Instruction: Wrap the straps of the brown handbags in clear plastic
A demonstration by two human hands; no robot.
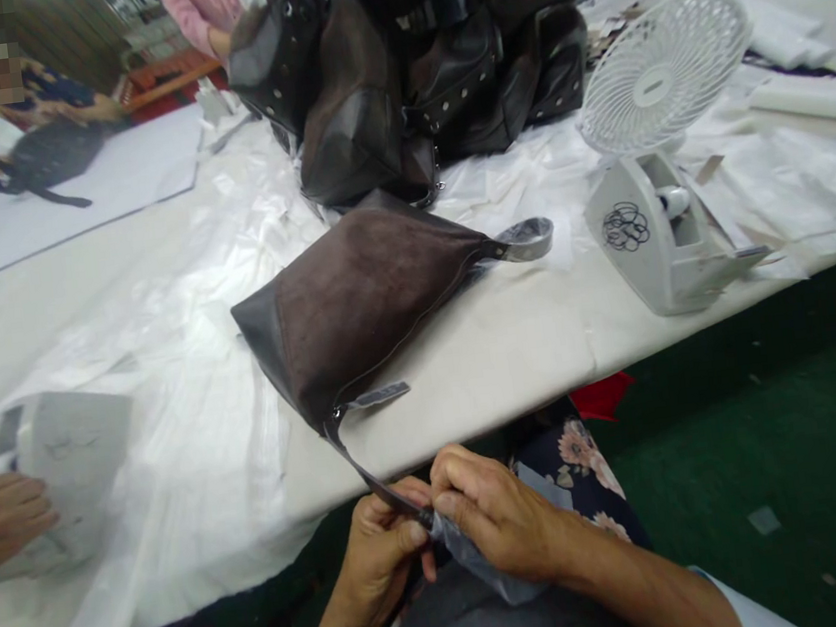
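A brown bag [377, 293] with dark leather ends lies on the white-covered table, near its front edge. From its lower corner a thin dark strap [365, 475] runs down over the edge to my hands. My left hand [388, 548] pinches this strap close to its end. Beside it, my right hand [485, 507] is closed on a clear plastic sleeve [484, 563] at the strap's end, thumb and fingers pressed together. At the bag's other end, a short handle loop [526, 239] wrapped in plastic rests on the table.
Several dark bags [391, 75] are piled at the back. A white fan [654, 95] on a box-shaped base stands at the right. White plastic bags [194, 409] cover the left of the table [512, 343]. Another person's hand [4, 522] is at the far left; other people stand behind.
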